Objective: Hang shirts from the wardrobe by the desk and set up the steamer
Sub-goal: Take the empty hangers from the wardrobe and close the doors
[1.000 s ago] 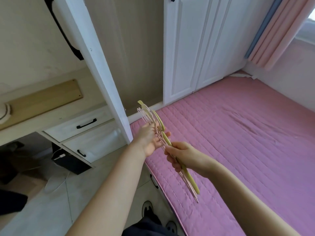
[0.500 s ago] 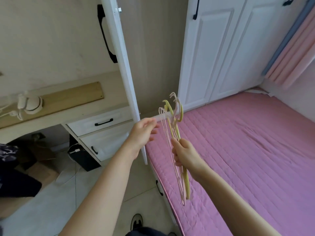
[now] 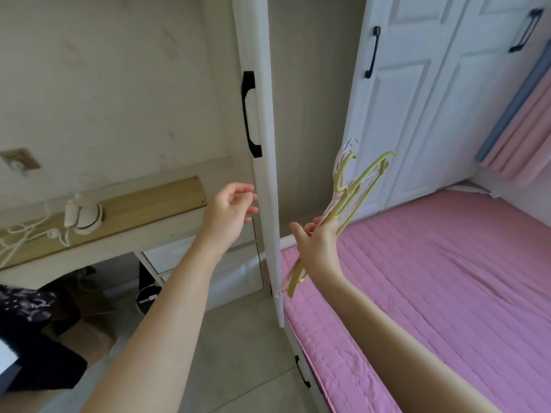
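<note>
The right hand (image 3: 317,244) grips a bundle of thin plastic hangers (image 3: 348,201), green and pale pink, fingers curled round their middle with the hooks pointing up toward the open wardrobe door (image 3: 262,144) and the lower ends hanging below the wrist, above the edge of the pink mattress (image 3: 432,278). The left hand (image 3: 228,216) holds nothing, fingers loosely curled, just beside the door's edge. The hangers look light and stiff but smooth (likely to fan out or slip), so a firm hold near the necks should keep them together. The steamer (image 3: 83,217) sits on the desk (image 3: 143,222), untouched.
</note>
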Action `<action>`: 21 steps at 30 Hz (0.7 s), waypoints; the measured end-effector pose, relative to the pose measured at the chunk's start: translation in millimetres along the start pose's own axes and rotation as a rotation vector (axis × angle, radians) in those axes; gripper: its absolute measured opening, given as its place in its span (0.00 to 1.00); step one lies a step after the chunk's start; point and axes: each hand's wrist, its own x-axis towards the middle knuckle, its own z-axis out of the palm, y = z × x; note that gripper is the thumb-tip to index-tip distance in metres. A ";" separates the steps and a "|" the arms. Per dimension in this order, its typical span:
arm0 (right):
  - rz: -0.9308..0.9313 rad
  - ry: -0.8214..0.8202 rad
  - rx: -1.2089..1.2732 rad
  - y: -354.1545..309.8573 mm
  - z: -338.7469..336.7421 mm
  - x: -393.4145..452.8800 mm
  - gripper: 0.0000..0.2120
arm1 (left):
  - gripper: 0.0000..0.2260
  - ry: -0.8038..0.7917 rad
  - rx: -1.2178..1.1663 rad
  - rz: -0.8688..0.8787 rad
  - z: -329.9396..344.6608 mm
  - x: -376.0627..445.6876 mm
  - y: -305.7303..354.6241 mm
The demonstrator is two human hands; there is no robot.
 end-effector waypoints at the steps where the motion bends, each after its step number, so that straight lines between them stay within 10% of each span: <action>1: -0.011 0.022 0.001 -4.3 8.2 3.0 0.16 | 0.07 0.001 -0.002 0.023 -4.0 7.8 3.0; 21: -0.145 0.340 -0.017 -31.1 83.3 19.1 0.16 | 0.07 -0.143 0.153 0.475 -27.0 100.5 26.0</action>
